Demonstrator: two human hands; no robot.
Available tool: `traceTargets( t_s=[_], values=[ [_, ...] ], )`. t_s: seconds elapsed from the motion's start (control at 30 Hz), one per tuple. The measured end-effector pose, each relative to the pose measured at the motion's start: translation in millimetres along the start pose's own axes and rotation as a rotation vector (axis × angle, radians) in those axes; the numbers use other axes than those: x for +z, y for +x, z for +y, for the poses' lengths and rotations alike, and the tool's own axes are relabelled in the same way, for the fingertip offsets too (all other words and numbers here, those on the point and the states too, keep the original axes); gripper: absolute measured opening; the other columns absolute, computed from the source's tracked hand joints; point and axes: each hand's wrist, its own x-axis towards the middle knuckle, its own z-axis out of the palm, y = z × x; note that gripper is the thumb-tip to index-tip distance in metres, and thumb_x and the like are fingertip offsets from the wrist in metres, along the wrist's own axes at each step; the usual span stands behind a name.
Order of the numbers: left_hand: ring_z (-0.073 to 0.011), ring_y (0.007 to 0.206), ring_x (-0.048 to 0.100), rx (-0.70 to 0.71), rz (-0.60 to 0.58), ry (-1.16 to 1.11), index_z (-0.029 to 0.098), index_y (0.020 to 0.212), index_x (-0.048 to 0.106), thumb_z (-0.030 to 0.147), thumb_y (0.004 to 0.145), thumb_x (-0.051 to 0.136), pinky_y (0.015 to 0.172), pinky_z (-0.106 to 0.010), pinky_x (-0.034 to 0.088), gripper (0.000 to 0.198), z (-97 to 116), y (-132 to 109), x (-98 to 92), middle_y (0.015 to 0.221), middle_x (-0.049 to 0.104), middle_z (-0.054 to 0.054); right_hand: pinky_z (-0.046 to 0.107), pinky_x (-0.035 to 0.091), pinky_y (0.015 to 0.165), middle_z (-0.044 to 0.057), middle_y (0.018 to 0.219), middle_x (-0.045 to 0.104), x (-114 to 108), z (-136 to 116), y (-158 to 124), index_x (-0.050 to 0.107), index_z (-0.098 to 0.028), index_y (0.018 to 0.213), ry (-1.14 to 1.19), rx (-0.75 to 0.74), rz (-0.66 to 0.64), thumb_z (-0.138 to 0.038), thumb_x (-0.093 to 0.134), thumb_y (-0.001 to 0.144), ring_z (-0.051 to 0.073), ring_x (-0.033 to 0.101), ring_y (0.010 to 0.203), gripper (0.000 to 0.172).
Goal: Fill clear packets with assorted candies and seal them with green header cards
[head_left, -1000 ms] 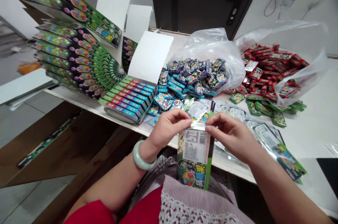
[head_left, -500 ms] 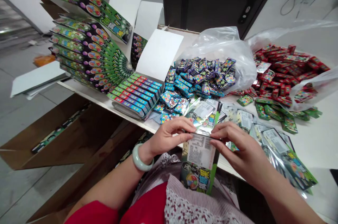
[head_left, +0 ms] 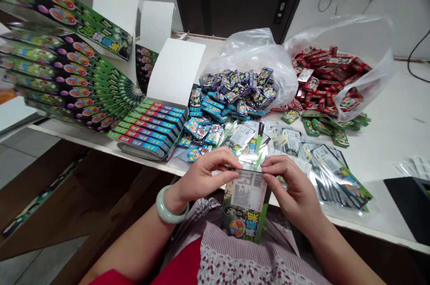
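Note:
Between my two hands hangs a printed candy packet, black and green with a pale label, its top edge pinched at both ends. My left hand, a pale green bangle on its wrist, grips the left end between thumb and fingers. My right hand pinches the right end the same way. The packet's lower part is in front of my apron. Just beyond my fingers, more flat printed packets in clear film lie on the table.
Left of my hands stands an open display box with rows of small coloured boxes. Behind it lean fanned printed cartons. Blue and purple boxes and red boxes spill from clear plastic bags. A black object sits at the right edge.
My view has swung to the right, so the scene sits further left. Both hands still pinch the packet's top edge, in almost the same pose.

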Motion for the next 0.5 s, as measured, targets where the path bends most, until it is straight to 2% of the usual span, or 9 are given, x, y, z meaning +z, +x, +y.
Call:
traceTargets(
  t_s=[0.07, 0.2, 0.33, 0.4, 0.5],
  values=[
    [-0.0148, 0.084, 0.059, -0.010, -0.018, 0.008, 0.018, 0.090, 0.065, 0.019, 0.086, 0.064, 0.075, -0.027, 0.048, 0.004, 0, 4, 0.0, 0.089, 0.060, -0.005, 0.033, 0.049, 0.079, 0.004, 0.097, 0.059, -2, 4, -1, 0.056, -0.023, 0.094, 0.000, -0.015, -0.004, -0.010, 0.052, 0.090, 0.017, 0.058, 0.094, 0.014],
    [-0.0170, 0.092, 0.060, -0.050, -0.039, -0.005, 0.019, 0.096, 0.064, 0.020, 0.087, 0.063, 0.078, -0.027, 0.049, 0.009, -3, 11, 3.0, 0.093, 0.061, -0.006, 0.031, 0.048, 0.078, 0.004, 0.096, 0.059, 0, 6, -1, 0.055, -0.023, 0.094, 0.025, -0.007, 0.039, -0.010, 0.052, 0.090, 0.016, 0.058, 0.092, 0.014],
    [-0.0159, 0.087, 0.061, 0.055, 0.007, -0.007, 0.021, 0.090, 0.065, 0.015, 0.085, 0.064, 0.077, -0.026, 0.049, 0.008, -8, 20, 10.6, 0.087, 0.063, -0.003, 0.032, 0.049, 0.081, 0.004, 0.094, 0.060, 1, 3, 1, 0.057, -0.022, 0.093, 0.096, 0.010, 0.071, -0.013, 0.053, 0.089, 0.016, 0.058, 0.094, 0.011],
    [-0.0151, 0.083, 0.062, 0.087, 0.056, 0.011, 0.021, 0.086, 0.065, 0.013, 0.085, 0.064, 0.074, -0.025, 0.050, 0.009, -9, 23, 12.8, 0.084, 0.063, -0.003, 0.033, 0.051, 0.082, 0.005, 0.098, 0.063, -7, 12, 3, 0.059, -0.023, 0.099, 0.189, 0.077, 0.013, -0.019, 0.054, 0.090, 0.016, 0.059, 0.098, 0.011],
    [-0.0154, 0.084, 0.061, 0.071, 0.094, 0.048, 0.022, 0.085, 0.066, 0.013, 0.085, 0.063, 0.071, -0.024, 0.051, 0.010, -12, 24, 11.2, 0.084, 0.064, -0.003, 0.032, 0.053, 0.081, 0.005, 0.105, 0.066, -38, 48, 2, 0.060, -0.025, 0.109, 0.210, 0.266, -0.003, -0.029, 0.054, 0.090, 0.016, 0.063, 0.095, 0.021]
  ],
)
